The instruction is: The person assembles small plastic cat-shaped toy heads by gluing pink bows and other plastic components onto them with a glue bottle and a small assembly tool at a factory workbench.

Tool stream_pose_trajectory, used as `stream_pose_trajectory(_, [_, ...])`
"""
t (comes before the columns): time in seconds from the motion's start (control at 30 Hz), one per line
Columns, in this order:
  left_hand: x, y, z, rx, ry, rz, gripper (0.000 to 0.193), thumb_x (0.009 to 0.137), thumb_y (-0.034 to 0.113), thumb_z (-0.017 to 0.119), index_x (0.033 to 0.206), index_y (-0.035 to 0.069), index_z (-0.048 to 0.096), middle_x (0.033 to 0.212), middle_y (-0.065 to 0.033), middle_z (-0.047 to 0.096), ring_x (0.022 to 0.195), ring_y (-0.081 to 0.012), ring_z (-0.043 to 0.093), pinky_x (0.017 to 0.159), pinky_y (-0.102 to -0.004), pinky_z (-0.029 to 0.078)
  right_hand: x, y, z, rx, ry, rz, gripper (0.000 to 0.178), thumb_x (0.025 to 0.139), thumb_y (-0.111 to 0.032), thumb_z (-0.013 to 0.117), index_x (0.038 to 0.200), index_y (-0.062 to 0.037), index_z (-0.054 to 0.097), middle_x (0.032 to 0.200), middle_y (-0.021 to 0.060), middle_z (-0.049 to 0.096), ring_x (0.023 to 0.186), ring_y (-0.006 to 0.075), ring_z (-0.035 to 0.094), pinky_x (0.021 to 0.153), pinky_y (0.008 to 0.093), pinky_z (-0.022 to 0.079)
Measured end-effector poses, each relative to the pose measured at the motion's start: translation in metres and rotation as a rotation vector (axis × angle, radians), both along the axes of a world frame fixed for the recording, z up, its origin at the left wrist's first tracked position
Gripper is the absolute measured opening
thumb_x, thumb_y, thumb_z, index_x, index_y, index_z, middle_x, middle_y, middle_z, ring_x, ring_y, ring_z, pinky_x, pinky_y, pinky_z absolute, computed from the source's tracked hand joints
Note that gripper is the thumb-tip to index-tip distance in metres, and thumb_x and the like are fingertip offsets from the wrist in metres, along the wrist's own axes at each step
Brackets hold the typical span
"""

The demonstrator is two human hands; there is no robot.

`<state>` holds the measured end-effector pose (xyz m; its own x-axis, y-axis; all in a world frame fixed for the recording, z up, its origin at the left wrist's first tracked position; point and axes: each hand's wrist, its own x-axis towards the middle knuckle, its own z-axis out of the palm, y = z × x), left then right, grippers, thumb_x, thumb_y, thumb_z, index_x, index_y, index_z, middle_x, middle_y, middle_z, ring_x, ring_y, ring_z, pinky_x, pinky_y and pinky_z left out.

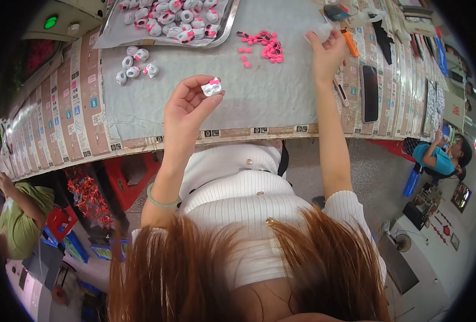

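My left hand (188, 104) is raised over the near part of the cloth. Between its thumb and fingers it pinches a small white plastic figure head (211, 89) with a pink bow. Farther off to the right, my right hand (328, 53) is at a white, wispy wad (319, 33), with thumb and fingers closing on it; its material is hard to make out. Between the hands, toward the back, lies a loose pile of small pink bows (270, 45). Several similar white heads (133, 71) sit in a group to the left.
A metal tray (231, 24) heaped with white and pink pieces stands at the back left on the grey cloth (146, 112). On the right lie an orange utility knife (350, 43), a pale slim tool (341, 92) and a dark phone (370, 94). Other people sit at both sides.
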<state>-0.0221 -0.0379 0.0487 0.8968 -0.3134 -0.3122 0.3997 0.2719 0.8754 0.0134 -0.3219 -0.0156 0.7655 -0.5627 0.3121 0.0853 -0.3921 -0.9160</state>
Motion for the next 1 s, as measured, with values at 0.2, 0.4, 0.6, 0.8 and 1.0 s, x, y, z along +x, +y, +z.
stream_pose_trajectory(0.2, [0.001, 0.001, -0.008, -0.007, 0.032, 0.01, 0.026, 0.076, -0.003, 0.056, 0.101, -0.003, 0.049, 0.093, -0.0065, 0.055, 0.086, -0.0115, 0.056, 0.078, -0.0214, 0.044, -0.04, 0.066, 0.026, -0.342, 0.088, 0.107, 0.019, 0.072, -0.008, 0.062, 0.087, -0.0007, 0.055, 0.083, 0.0076, 0.057, 0.077, 0.0201, 0.055, 0.067, 0.0296, 0.043])
stream_pose_trajectory(0.4, [0.0, -0.003, -0.009, -0.013, 0.043, -0.029, 0.026, 0.077, -0.003, 0.055, 0.102, -0.003, 0.049, 0.093, -0.0057, 0.055, 0.084, -0.01, 0.055, 0.077, -0.0212, 0.044, -0.029, 0.105, 0.011, -0.748, 0.123, 0.351, 0.011, 0.076, -0.006, 0.057, 0.086, -0.0033, 0.06, 0.084, 0.0079, 0.061, 0.073, 0.0134, 0.057, 0.067, 0.0238, 0.044])
stream_pose_trajectory(0.6, [-0.005, -0.007, -0.008, -0.149, 0.138, -0.112, 0.029, 0.075, -0.003, 0.056, 0.103, -0.003, 0.049, 0.097, -0.0076, 0.055, 0.089, -0.0131, 0.055, 0.078, -0.0237, 0.044, -0.047, 0.132, 0.04, 0.438, 0.301, 0.411, 0.009, 0.074, -0.003, 0.057, 0.082, -0.002, 0.061, 0.072, 0.0072, 0.059, 0.063, 0.0168, 0.055, 0.056, 0.0261, 0.044])
stream_pose_trajectory(0.8, [-0.009, -0.011, -0.005, -0.202, 0.152, -0.161, 0.029, 0.075, -0.004, 0.055, 0.104, -0.004, 0.049, 0.1, -0.0085, 0.055, 0.09, -0.0145, 0.056, 0.079, -0.0246, 0.044, -0.054, 0.13, 0.038, -0.081, 0.121, 0.383, 0.012, 0.073, -0.001, 0.058, 0.084, -0.0019, 0.063, 0.077, 0.008, 0.06, 0.068, 0.0169, 0.057, 0.057, 0.0251, 0.045])
stream_pose_trajectory(1.0, [-0.01, -0.016, -0.005, -0.147, 0.073, -0.197, 0.026, 0.077, -0.003, 0.056, 0.102, -0.002, 0.051, 0.114, -0.0098, 0.048, 0.091, -0.0108, 0.054, 0.078, -0.0228, 0.045, -0.059, 0.122, 0.051, -0.161, 0.193, 0.431, 0.018, 0.072, 0.003, 0.057, 0.089, -0.0016, 0.063, 0.084, 0.0082, 0.062, 0.075, 0.0165, 0.058, 0.065, 0.0244, 0.046])
